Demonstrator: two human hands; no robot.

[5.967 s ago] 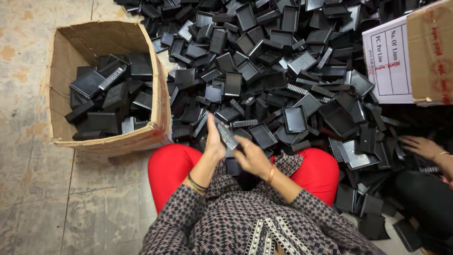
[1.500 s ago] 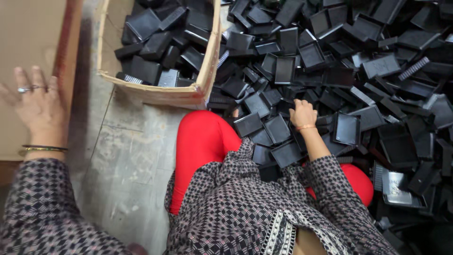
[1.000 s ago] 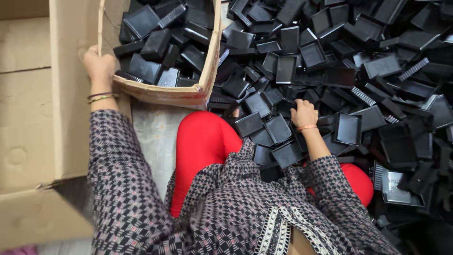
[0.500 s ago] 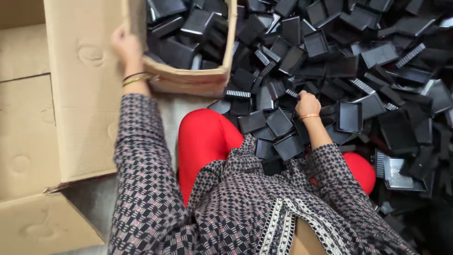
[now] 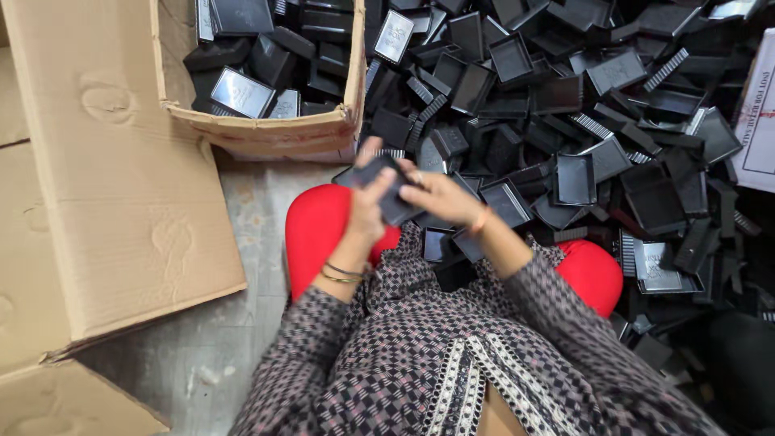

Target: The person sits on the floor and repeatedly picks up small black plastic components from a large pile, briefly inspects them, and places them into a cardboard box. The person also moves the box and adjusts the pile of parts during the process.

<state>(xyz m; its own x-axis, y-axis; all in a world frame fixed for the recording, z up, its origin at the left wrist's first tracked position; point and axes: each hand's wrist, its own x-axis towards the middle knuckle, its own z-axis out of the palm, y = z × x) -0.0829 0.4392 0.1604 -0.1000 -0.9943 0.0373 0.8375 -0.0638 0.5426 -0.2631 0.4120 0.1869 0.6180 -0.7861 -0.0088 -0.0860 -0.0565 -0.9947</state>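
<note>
I sit on the floor with red-clad knees. My left hand point(image 5: 367, 202) and my right hand point(image 5: 440, 196) meet above my lap, both gripping one flat black plastic tray point(image 5: 386, 187). Bangles circle my left wrist. A big heap of the same black trays point(image 5: 581, 105) spreads in front and to the right. An open cardboard box point(image 5: 266, 136) partly filled with such trays stands just ahead on the left.
A flattened cardboard sheet point(image 5: 105, 178) lies along the left side on the grey floor point(image 5: 210, 347). A white-labelled carton point(image 5: 759, 113) pokes in at the right edge. Loose trays lie beside my right knee.
My left hand has let go of the box rim and come back to my lap. My right hand has lifted a tray from the heap, and both hands now hold it.
</note>
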